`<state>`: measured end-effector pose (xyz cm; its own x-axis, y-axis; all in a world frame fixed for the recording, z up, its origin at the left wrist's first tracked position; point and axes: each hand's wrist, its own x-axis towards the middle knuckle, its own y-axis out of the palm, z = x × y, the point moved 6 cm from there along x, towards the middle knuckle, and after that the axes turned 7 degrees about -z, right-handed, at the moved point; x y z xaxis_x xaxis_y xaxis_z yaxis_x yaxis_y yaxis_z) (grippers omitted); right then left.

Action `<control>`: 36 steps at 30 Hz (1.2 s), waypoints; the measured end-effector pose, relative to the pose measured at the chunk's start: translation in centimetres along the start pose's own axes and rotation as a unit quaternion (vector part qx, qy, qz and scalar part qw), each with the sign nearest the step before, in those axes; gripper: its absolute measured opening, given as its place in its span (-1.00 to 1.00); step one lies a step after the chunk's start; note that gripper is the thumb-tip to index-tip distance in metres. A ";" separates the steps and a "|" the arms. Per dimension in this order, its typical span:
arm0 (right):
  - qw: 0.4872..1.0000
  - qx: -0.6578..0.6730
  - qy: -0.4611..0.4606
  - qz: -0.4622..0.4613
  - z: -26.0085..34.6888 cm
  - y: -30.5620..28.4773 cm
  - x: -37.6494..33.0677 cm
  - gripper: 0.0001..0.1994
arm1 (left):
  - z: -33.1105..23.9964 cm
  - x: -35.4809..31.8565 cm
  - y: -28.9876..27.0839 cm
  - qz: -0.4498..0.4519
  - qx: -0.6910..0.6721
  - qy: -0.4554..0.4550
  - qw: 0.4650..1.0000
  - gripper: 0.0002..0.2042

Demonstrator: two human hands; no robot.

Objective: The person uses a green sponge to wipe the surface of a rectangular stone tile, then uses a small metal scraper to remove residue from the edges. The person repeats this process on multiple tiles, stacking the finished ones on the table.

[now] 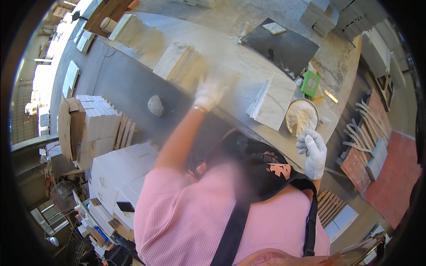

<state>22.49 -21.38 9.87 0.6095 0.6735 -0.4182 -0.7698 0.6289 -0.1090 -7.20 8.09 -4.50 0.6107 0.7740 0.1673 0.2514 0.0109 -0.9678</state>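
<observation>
Several white rectangular packs (95,116) stand at the far left, squared together, which probably keeps the pile steady. To their right, a tan-edged stack of white, grey-veined slabs (177,63) sits at the near edge of a pale, dusty desk (333,66), likely placed there for easy reach. At its right end is the white-gloved left hand (208,94), its fingers apparently spread; blur hides whether they touch the stack. Next, white marble-patterned rectangular slabs (279,103) lie face up, slightly fanned at the left, perhaps so single edges are easy to catch. Beside them, a round, dark-rimmed bowl (316,111) holds a white substance (298,116), near a green rectangular box (310,84). Just below the bowl, the white-gloved right hand (313,151) is loosely curled; whether it pinches anything cannot be told.
</observation>
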 end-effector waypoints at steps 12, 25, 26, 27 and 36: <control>0.998 -0.024 0.015 -0.050 -0.3 3.4 1.5 -0.70 | 1.3 -13.4 -4.5 0.022 -0.075 -0.065 0.995 -0.28; 0.998 -0.034 -0.012 -0.050 1.8 6.4 2.3 -0.71 | 2.9 -5.2 -10.1 -0.165 -0.203 -0.065 0.963 -0.48; 0.998 -0.042 -0.008 -0.055 1.7 6.2 2.1 -0.71 | 1.7 -4.3 -10.5 -0.160 -0.222 -0.049 0.960 -0.48; 0.997 -0.048 -0.005 -0.057 1.6 6.1 2.0 -0.71 | 0.0 -3.3 -10.7 -0.149 -0.253 -0.028 0.955 -0.48; 0.997 -0.029 -0.013 -0.066 1.6 5.6 1.5 -0.70 | -15.4 3.0 -12.5 0.042 -0.235 0.333 0.912 -0.41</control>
<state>19.45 -16.24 10.02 0.7106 0.5967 -0.3727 -0.6916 0.6898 -0.2142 3.02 0.55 11.00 0.9241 0.2016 0.3245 0.3810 -0.4243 -0.8214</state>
